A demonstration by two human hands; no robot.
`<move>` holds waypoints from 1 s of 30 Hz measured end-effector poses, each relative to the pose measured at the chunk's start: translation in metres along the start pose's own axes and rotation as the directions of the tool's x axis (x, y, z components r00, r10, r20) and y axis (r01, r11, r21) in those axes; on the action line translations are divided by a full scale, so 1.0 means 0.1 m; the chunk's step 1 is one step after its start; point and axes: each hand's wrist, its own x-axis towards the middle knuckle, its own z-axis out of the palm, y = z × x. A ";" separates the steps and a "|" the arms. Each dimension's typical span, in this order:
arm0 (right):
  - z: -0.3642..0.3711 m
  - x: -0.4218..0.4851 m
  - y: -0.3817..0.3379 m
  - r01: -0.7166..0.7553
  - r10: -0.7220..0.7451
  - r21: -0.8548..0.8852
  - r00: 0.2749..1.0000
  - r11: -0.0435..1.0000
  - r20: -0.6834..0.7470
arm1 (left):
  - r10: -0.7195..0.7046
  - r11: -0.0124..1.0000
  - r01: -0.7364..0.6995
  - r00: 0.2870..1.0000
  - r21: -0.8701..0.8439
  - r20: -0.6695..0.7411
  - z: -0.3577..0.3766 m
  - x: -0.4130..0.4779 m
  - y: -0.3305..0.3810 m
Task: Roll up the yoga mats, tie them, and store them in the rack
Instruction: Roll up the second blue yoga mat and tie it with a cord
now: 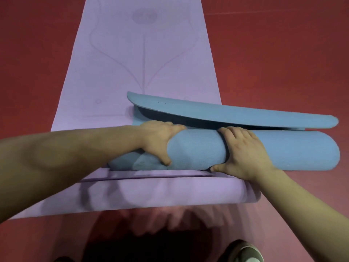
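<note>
Head view: my left hand (160, 142) and right hand (243, 150) clasp the blue mat roll (198, 148) (presumably so it can't unwind).

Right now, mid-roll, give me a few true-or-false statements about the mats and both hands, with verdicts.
1. The left hand and the right hand both grip the rolled part of the blue mat. True.
2. The blue mat is rolled all the way, with no end loose. False: a loose flap curves up beyond the roll.
3. The roll lies across the purple mat. True; its right end overhangs the red floor.
4. The purple mat is tied and stored in a rack. False: it lies spread out on the floor, and no rack is in view.
</note>
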 end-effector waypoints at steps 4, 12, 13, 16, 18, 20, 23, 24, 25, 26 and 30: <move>-0.01 0.01 -0.01 0.001 -0.001 -0.004 1.000 1.000 0.018 | -0.044 0.993 0.055 0.992 0.103 -0.115 0.13 -0.10 0.11; 0.01 0.02 -0.05 -0.077 0.077 0.033 0.997 0.996 0.004 | -0.025 0.951 0.116 0.953 0.287 -0.301 0.29 -0.08 0.22; 0.00 0.02 -0.05 -0.076 0.076 0.039 0.997 0.996 -0.006 | -0.016 0.964 0.092 0.958 0.251 -0.288 0.23 -0.07 0.18; -0.02 0.02 -0.03 -0.052 0.053 0.041 0.998 0.998 -0.032 | -0.017 0.989 0.047 0.978 0.141 -0.208 0.10 -0.03 0.10; 0.00 0.01 -0.02 -0.044 0.045 0.032 0.998 0.999 -0.035 | -0.022 0.999 0.026 0.993 0.028 -0.116 0.03 -0.02 0.07; 0.02 0.00 -0.02 -0.033 0.034 0.031 0.999 0.999 -0.035 | -0.017 0.998 0.015 0.999 -0.063 -0.039 0.02 -0.01 0.05; 0.04 0.02 0.00 -0.004 0.005 0.031 0.999 1.000 -0.038 | -0.035 0.991 0.036 0.999 -0.127 0.009 0.05 -0.02 0.04; 0.04 0.03 0.01 0.004 -0.003 0.030 0.999 1.000 -0.040 | -0.048 0.992 0.047 0.999 -0.119 -0.005 0.08 -0.03 0.07; 0.04 0.03 0.01 0.008 -0.007 0.026 0.999 1.000 -0.040 | -0.065 0.995 0.062 0.997 -0.078 -0.041 0.11 -0.06 0.11; 0.03 0.03 0.01 0.009 -0.008 0.021 0.999 1.000 -0.038 | -0.079 0.997 0.079 0.992 -0.006 -0.098 0.17 -0.08 0.18; 0.01 0.04 0.00 0.001 -0.001 -0.008 1.000 1.000 -0.008 | -0.196 0.923 0.273 0.941 0.272 -0.277 0.46 -0.19 0.51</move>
